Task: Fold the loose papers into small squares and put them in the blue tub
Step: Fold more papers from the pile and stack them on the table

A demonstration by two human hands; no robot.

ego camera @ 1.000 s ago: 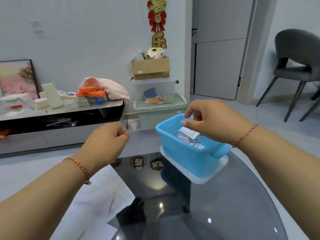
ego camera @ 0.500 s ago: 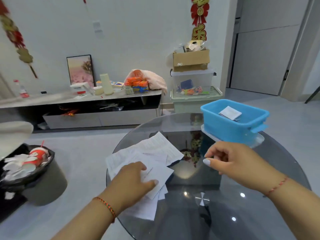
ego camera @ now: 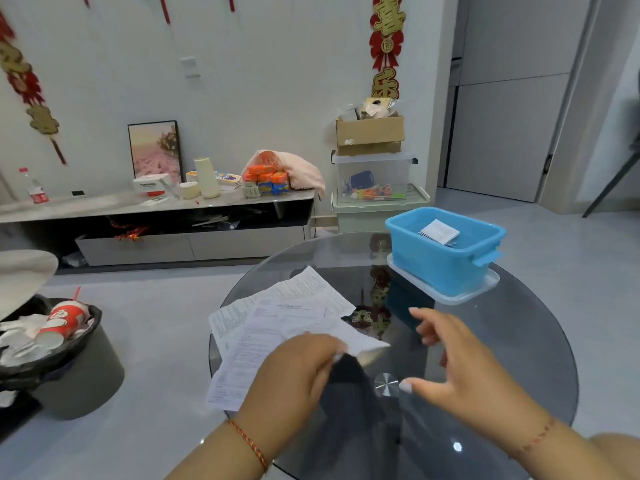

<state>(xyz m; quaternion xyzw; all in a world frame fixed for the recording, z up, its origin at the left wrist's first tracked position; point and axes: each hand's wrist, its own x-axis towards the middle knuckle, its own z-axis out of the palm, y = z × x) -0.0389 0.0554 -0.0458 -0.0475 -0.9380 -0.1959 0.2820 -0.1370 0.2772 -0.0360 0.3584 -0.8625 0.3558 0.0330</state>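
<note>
Glass table (ego camera: 519, 341) carried loose papers (ego camera: 277, 327) left of the tub (ego camera: 446, 258); left hand (ego camera: 294, 372) pinched the top sheet's edge, right hand (ego camera: 460, 372) spread and empty; risk: dragging might slide lower sheets off the slick rim.

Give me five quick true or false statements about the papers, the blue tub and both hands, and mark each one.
1. The blue tub stands on a clear lid. True.
2. The tub is empty. False: folded paper squares lie inside.
3. The left hand pinches a loose sheet. True.
4. The right hand holds a folded square. False: it holds nothing, fingers spread.
5. The loose papers lie on the floor. False: they lie on the glass table.
</note>
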